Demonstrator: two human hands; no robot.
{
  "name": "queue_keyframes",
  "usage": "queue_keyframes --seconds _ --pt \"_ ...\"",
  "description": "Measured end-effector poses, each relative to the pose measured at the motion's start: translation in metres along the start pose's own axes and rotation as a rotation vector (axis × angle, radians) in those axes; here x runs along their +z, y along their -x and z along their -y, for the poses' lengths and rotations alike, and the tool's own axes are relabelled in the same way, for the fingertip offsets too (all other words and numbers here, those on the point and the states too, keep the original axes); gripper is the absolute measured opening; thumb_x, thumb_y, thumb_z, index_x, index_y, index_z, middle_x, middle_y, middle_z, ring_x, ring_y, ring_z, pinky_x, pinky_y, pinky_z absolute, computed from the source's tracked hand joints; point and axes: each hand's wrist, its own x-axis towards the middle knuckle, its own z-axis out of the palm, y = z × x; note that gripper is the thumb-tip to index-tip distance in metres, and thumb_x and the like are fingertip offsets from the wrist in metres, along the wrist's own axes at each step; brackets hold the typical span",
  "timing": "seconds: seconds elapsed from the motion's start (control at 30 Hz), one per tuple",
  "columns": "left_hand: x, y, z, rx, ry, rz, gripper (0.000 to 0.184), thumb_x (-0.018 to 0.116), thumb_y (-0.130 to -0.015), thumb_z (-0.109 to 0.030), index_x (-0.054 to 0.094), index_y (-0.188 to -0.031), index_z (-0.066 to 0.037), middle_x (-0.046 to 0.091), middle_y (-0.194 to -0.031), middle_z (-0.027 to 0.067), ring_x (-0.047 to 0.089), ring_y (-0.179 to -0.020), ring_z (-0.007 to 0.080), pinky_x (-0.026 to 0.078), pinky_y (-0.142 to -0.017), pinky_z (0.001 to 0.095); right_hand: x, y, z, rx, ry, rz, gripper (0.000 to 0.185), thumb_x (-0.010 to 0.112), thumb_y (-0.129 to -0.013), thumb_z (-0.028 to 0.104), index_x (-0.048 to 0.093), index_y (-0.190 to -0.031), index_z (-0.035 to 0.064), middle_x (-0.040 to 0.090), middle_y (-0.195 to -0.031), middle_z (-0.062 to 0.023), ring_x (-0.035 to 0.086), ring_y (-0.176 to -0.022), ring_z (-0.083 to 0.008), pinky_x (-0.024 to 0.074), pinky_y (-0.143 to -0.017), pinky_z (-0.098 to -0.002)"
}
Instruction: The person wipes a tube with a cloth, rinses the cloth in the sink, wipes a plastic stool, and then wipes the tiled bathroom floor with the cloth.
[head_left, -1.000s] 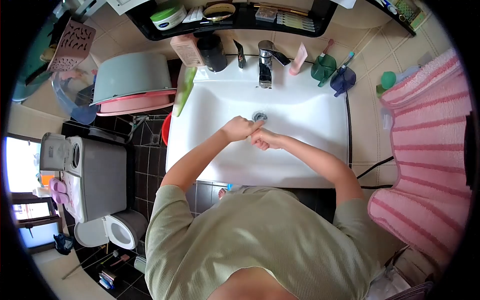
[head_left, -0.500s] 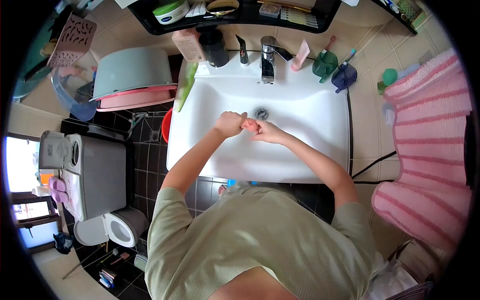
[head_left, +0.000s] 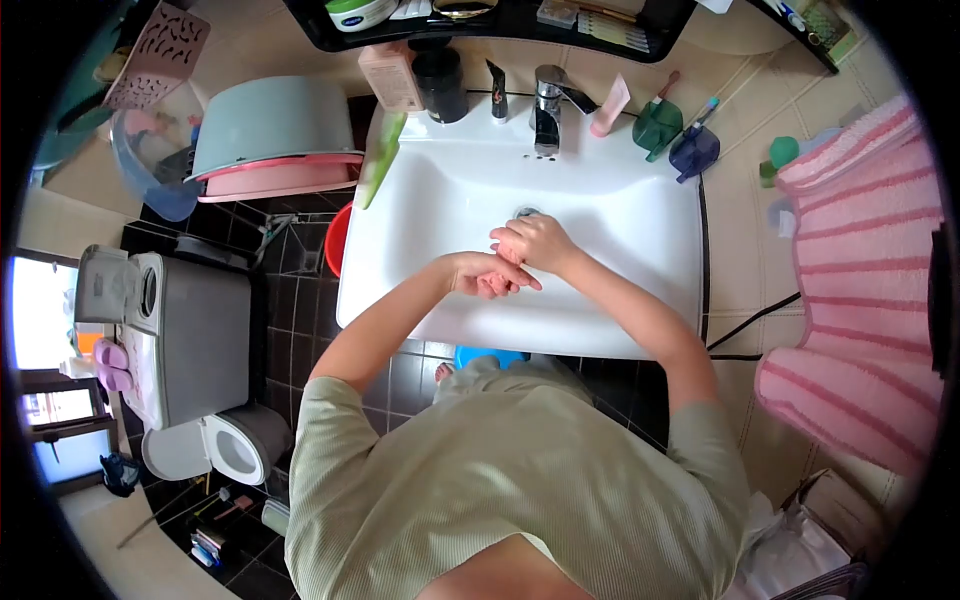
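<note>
- At ctr of frame, L hand [head_left: 485, 275] & R hand [head_left: 537, 243] are together, touching; R fingers lie over L fingers, but can't tell if either one grips.
- L hand sits lower, one digit pointing right; R hand is just above it in frame, back of hand up.
- Both are over white basin [head_left: 440, 195], mid to upper ctr; drain [head_left: 527, 212] shows partly, just above R hand.
- Upper ctr: faucet [head_left: 547, 115] btwn black tube [head_left: 497, 92] (left) & pink tube [head_left: 610, 105] (right).
- Upper right: green cup [head_left: 658, 128] near blue cup [head_left: 694, 155].
- Right edge: striped pink towel [head_left: 865, 270].
</note>
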Motion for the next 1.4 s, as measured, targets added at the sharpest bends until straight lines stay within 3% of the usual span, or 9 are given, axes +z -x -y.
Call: queue_keyframes --seconds 0.07,0.23,0.47,0.6,0.9,1.1,1.2,1.23,1.4 --pt "-0.012 -0.003 0.006 -0.057 -0.059 -0.096 0.029 0.070 -0.077 -0.022 0.063 -0.102 -0.010 0.057 -0.068 -0.0039 0.049 -0.052 0.0024 0.022 -0.037 0.0119 0.001 0.001 -0.004 -0.036 0.137 0.111 0.014 0.067 -0.071 0.026 0.061 -0.071 0.0130 0.055 -0.055 -0.0005 0.059 -0.053 -0.0205 0.0470 -0.050 -0.0310" --pt "-0.010 -0.010 0.012 0.280 -1.125 -0.951 0.068 0.061 -0.069 -0.007 0.035 -0.133 -0.010 0.065 -0.079 0.0151 0.063 -0.067 0.0321 0.048 -0.066 0.0417 -0.003 -0.005 0.010 0.182 0.158 0.491 0.018 0.065 -0.072 0.020 0.058 -0.062 0.0077 0.054 -0.050 -0.0054 0.057 -0.050 -0.0219 0.0445 -0.047 -0.0339" --pt "-0.012 0.018 -0.011 0.624 -1.961 -0.712 0.062 0.060 -0.071 -0.014 0.041 -0.130 -0.017 0.059 -0.057 0.0043 0.059 -0.050 0.0264 0.046 -0.047 0.0383 0.003 -0.001 0.043 1.395 -1.551 0.422 0.013 0.055 -0.069 0.003 0.049 -0.061 0.0121 0.029 -0.051 0.0056 0.031 -0.042 -0.0069 0.0237 -0.041 -0.0261" --pt "-0.014 0.025 -0.028 0.972 -2.118 -0.778 0.048 0.061 -0.072 -0.019 0.047 -0.118 -0.015 0.055 -0.054 0.0006 0.057 -0.046 0.0200 0.042 -0.040 0.0325 -0.001 -0.010 0.059 1.364 -2.198 0.272 0.024 0.049 -0.072 0.008 0.031 -0.058 0.0157 0.017 -0.049 0.0055 0.017 -0.040 -0.0079 0.0147 -0.042 -0.0245" --pt "-0.006 0.035 -0.054 1.212 -2.097 -0.887 0.030 0.059 -0.074 -0.023 0.050 -0.102 -0.016 0.052 -0.054 -0.0023 0.055 -0.043 0.0181 0.039 -0.035 0.0307 -0.022 -0.027 0.058 1.149 -2.485 0.213 0.034 0.052 -0.081 0.017 0.027 -0.059 0.0177 0.016 -0.049 0.0079 0.015 -0.041 -0.0076 0.0147 -0.041 -0.0242" --pt "-0.035 0.028 -0.009 0.712 -1.959 -1.045 0.029 0.062 -0.073 -0.023 0.059 -0.101 -0.017 0.060 -0.060 0.0035 0.061 -0.054 0.0219 0.045 -0.046 0.0349 -0.007 -0.010 0.037 1.284 -2.130 0.375 0.020 0.059 -0.086 0.032 0.049 -0.082 0.0153 0.032 -0.055 0.0082 0.025 -0.044 -0.0059 0.0242 -0.043 -0.0222" --pt "-0.045 0.023 0.013 0.371 -1.703 -1.106 0.024 0.062 -0.075 -0.024 0.063 -0.098 -0.018 0.061 -0.063 0.0076 0.063 -0.060 0.0232 0.047 -0.051 0.0364 0.017 0.016 0.028 1.063 -1.105 0.356 0.030 0.059 -0.086 0.027 0.051 -0.112 0.0125 0.048 -0.062 0.0029 0.044 -0.050 -0.0102 0.0361 -0.048 -0.0242" --pt "-0.052 0.017 0.026 0.558 -1.525 -1.161 0.020 0.059 -0.081 -0.029 0.065 -0.094 -0.015 0.058 -0.058 0.0070 0.059 -0.049 0.0200 0.043 -0.044 0.0341 0.013 0.017 0.030 1.013 -0.720 0.450 0.049 0.060 -0.084 0.022 0.044 -0.130 0.0136 0.059 -0.081 -0.0055 0.058 -0.074 -0.0201 0.0454 -0.067 -0.0335" --pt "-0.040 0.034 0.026 0.134 0.035 -0.176 0.024 0.053 -0.089 -0.029 0.061 -0.098 -0.008 0.039 -0.056 -0.0031 0.027 -0.037 0.0034 0.023 -0.032 0.0197 0.000 0.000 0.040 0.286 0.024 0.149 0.058 0.062 -0.078 0.018 0.044 -0.132 0.0220 0.048 -0.118 -0.0070 0.050 -0.106 -0.0259 0.0328 -0.098 -0.0460"
